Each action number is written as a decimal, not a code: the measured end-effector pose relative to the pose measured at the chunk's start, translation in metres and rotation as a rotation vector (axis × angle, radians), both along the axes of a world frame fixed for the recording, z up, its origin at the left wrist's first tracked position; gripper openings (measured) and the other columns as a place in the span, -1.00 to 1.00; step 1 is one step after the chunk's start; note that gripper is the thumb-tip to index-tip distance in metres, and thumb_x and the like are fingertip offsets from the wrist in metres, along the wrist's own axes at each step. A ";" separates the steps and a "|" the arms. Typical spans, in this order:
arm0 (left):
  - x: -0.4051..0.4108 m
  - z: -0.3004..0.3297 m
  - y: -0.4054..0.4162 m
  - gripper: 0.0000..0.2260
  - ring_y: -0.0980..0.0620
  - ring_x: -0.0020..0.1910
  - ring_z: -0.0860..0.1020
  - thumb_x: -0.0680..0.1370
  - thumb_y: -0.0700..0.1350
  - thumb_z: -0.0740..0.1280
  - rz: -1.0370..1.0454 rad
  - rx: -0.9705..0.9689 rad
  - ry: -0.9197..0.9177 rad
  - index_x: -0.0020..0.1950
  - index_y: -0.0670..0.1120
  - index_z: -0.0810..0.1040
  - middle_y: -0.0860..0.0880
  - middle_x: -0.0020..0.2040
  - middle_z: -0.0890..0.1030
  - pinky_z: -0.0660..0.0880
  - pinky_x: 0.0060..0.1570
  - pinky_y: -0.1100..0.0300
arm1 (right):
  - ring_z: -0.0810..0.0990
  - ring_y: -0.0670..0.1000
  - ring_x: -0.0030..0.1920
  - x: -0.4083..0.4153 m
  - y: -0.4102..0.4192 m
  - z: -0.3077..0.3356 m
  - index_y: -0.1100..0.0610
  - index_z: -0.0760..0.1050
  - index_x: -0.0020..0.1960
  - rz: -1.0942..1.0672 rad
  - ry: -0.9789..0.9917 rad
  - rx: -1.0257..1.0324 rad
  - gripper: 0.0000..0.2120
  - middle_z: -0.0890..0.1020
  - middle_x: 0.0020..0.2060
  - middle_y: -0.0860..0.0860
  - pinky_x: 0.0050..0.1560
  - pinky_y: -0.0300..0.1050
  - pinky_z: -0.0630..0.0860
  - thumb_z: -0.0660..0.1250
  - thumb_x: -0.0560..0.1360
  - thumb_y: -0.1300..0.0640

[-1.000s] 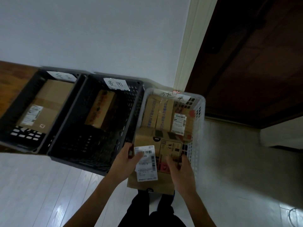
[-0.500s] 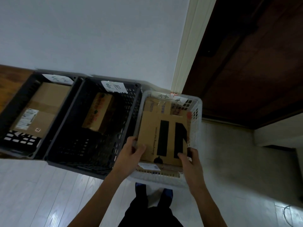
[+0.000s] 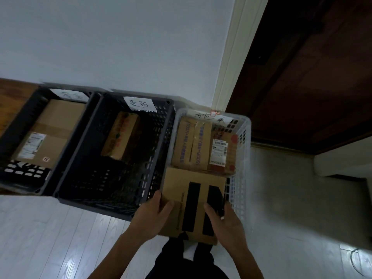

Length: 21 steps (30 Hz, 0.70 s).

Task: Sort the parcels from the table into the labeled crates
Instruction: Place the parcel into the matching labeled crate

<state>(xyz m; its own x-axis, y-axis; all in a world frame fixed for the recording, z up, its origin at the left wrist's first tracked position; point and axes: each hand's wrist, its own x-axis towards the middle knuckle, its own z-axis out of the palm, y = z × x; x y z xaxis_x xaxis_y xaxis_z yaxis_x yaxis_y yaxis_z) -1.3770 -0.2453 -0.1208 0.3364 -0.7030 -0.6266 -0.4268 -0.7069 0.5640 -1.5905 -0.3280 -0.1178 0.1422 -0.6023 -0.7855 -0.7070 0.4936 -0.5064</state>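
The left hand (image 3: 148,220) and the right hand (image 3: 225,224) gripped the near corners of a cardboard parcel (image 3: 191,200) with two black bars, thumbs on its top face. The parcel lay tilted over the near end of the white crate (image 3: 242,158), overhanging the near rim. Farther inside that crate sat two more parcels (image 3: 201,146). Left of the white crate stood a dark crate (image 3: 84,164) with one box (image 3: 120,135), and beyond it another dark crate (image 3: 14,129).
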 end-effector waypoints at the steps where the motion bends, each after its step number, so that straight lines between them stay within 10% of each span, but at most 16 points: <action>1: 0.000 -0.001 0.005 -0.81 0.06 -0.34 0.56 0.65 0.10 0.23 0.007 0.004 0.003 0.03 -0.01 0.36 -0.03 -0.25 0.57 0.47 -0.34 0.17 | 0.59 0.00 0.20 -0.001 0.003 -0.001 -0.09 0.33 0.43 0.017 0.026 -0.022 -0.35 0.57 0.26 -0.10 0.20 -0.07 0.53 0.26 0.48 -0.43; 10: 0.001 -0.002 0.002 -0.79 0.06 -0.25 0.61 0.65 0.19 0.15 -0.095 0.023 -0.050 -0.01 0.07 0.34 0.00 -0.20 0.60 0.57 -0.26 0.10 | 0.48 0.03 0.40 0.000 -0.008 0.002 -0.07 0.26 0.57 0.082 0.027 -0.048 -0.29 0.49 0.43 -0.08 0.32 -0.13 0.39 0.16 0.54 -0.41; 21: 0.014 -0.003 -0.023 -0.69 0.00 -0.16 0.61 0.65 0.25 0.06 -0.145 0.060 -0.231 0.13 0.02 0.33 0.01 -0.13 0.58 0.58 -0.08 0.06 | 0.61 0.11 0.12 0.011 -0.040 0.000 0.11 0.53 0.22 0.275 0.189 -0.135 -0.43 0.64 0.10 0.09 0.02 -0.09 0.44 0.02 0.64 -0.33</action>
